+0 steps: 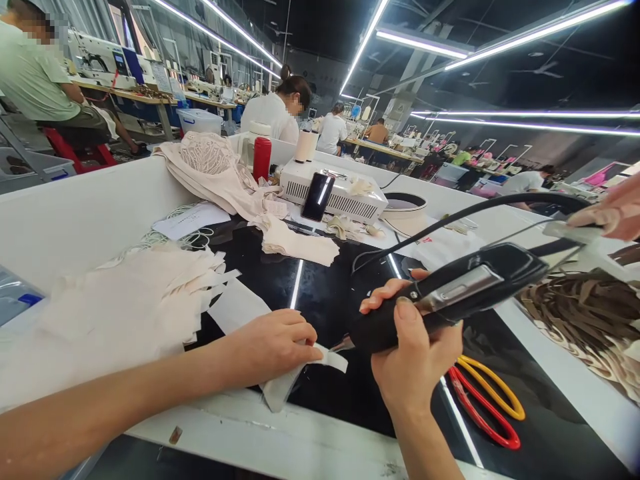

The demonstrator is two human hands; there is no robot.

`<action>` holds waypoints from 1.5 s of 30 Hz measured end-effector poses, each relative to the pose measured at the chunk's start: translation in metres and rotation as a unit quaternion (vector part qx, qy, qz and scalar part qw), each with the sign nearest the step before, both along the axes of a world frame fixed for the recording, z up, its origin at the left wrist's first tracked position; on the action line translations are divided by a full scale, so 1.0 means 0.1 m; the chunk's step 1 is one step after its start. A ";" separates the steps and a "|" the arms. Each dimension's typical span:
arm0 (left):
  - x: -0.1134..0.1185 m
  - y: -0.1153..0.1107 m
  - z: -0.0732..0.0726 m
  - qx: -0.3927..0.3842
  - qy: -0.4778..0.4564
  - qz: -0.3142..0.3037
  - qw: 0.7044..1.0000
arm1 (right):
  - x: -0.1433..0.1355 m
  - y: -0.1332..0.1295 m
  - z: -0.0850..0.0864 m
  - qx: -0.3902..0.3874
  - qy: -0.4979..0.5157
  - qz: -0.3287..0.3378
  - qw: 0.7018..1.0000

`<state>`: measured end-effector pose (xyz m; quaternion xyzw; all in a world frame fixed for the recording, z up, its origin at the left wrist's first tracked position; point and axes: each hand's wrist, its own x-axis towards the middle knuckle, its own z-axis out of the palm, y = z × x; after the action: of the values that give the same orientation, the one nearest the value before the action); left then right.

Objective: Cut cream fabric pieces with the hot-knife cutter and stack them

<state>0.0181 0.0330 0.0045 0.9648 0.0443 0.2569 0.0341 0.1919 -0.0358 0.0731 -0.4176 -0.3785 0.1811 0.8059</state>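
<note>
Near the front table edge, my left hand [283,343] is closed, its fingertips pinching a small piece of whitish fabric [334,360]. Part of that piece hangs down under the fingers beside the table edge. My right hand [417,340] wraps round a black corded hand tool [470,287] with a metal lever, the thumb lying along its side. The tool's narrow metal tip [343,345] points left at the fabric, close to my left fingertips; I cannot tell whether it touches. Scissors with red and yellow handles [487,400] lie just right of my right wrist.
Pale fabric pieces [115,300] are heaped at left. Behind the black mat stand a phone [319,197], a white vented box [330,193] and a red bottle [262,159]. Another person's hand [617,210] reaches in at right, above brown strips [590,310]. The tool's cable [450,217] arches overhead.
</note>
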 end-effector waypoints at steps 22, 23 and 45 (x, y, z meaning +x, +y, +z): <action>-0.02 0.01 -0.01 -0.021 -0.001 -0.008 1.000 | 0.04 -0.09 0.05 0.034 -0.003 -0.002 0.999; -0.02 0.01 -0.01 -0.022 -0.001 -0.009 1.000 | 0.02 -0.10 0.05 0.035 -0.005 0.006 0.999; -0.02 0.02 -0.01 -0.020 -0.009 -0.011 1.000 | 0.03 -0.16 0.02 0.026 -0.007 -0.003 1.000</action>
<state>0.0160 0.0351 0.0032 0.9621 0.0384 0.2639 0.0566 0.1953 -0.0521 0.0750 -0.3990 -0.3872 0.1664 0.8143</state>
